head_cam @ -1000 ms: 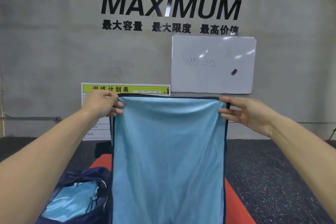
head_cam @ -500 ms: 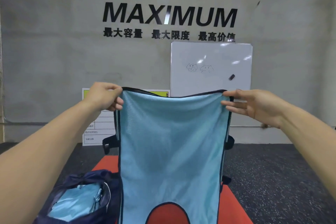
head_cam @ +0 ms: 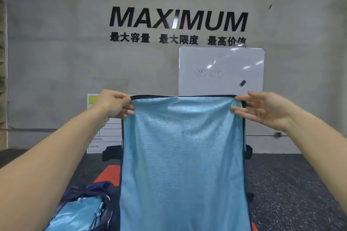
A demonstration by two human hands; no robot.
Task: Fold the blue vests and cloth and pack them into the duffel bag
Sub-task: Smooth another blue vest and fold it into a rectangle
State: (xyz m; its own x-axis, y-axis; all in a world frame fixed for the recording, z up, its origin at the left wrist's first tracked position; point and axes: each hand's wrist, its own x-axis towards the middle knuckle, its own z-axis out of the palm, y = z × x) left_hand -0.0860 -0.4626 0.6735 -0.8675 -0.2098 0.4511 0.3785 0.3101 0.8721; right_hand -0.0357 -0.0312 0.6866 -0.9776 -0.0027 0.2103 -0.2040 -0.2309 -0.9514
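I face a grey concrete wall (head_cam: pixel 56 52) with black raised lettering (head_cam: pixel 178 19) reading MAXIMUM and a line of Chinese characters beneath it. A whiteboard (head_cam: pixel 221 71) hangs below the lettering, with two small doodles and a dark magnet on it. Lower left on the wall is a white chart with a yellow-green header (head_cam: pixel 97 127), partly hidden by my arm and the cloth. The floor (head_cam: pixel 291 184) is dark speckled rubber, and an orange-red mat (head_cam: pixel 107 173) lies on it under where I stand.

I hold the blue vest (head_cam: pixel 182 165) up in front of me, spread flat and hanging straight down past the bottom of view. Its top edge runs level and taut between my hands, trimmed in dark navy, and the same dark trim runs down both sides. My left hand (head_cam: pixel 112 104) is closed, pinching the top left corner. My right hand (head_cam: pixel 262 109) pinches the top right corner between thumb and forefinger, the other fingers spread loose.

The duffel bag (head_cam: pixel 101 189) sits open on the floor at lower left, just beside the vest's left edge, with folded light blue fabric (head_cam: pixel 80 214) already inside. To the right of the vest the floor lies bare out to the wall.
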